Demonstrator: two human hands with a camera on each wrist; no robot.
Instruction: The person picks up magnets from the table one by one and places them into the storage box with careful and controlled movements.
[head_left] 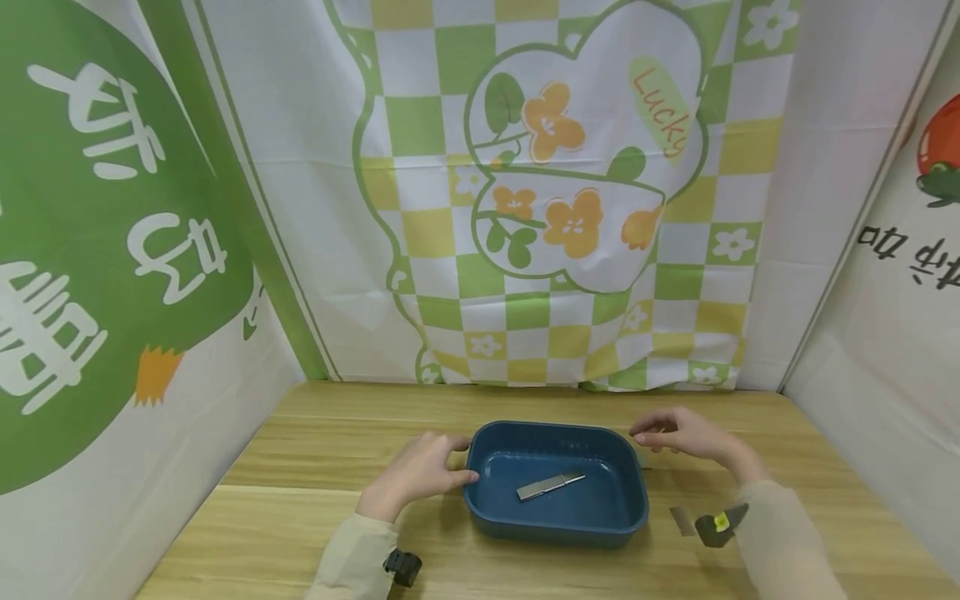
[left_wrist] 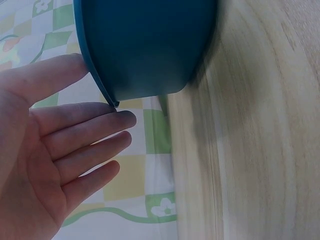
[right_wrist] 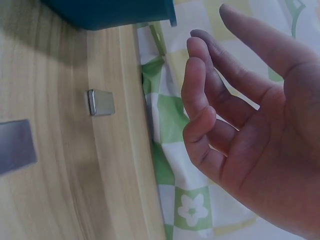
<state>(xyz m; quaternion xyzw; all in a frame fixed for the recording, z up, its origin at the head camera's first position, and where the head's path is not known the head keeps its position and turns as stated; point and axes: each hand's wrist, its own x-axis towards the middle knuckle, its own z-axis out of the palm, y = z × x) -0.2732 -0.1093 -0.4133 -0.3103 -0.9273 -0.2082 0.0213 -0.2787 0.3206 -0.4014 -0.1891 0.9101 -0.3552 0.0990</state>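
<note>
A dark blue rectangular tub point(head_left: 555, 533) with rounded corners stands on the table. On its floor lies a slim silver metal object point(head_left: 551, 485) with a narrow tip; its exact kind is unclear. My left hand point(head_left: 420, 475) is at the tub's left end, its thumb and fingertips touching the rim, and in the left wrist view the fingers extend fairly straight. Just off the opposite end, my right hand point(head_left: 686, 435) hovers with loosely bent fingers and nothing in them. Below it in the right wrist view, a small silver block point(right_wrist: 102, 102) rests on the wood.
A flat grey metal piece point(head_left: 682, 521) lies on the wooden table point(head_left: 300, 500), right of the tub and near the right wrist's camera point(head_left: 720, 527). Printed cloth point(head_left: 555, 333) hangs behind the table, with more cloth at both sides.
</note>
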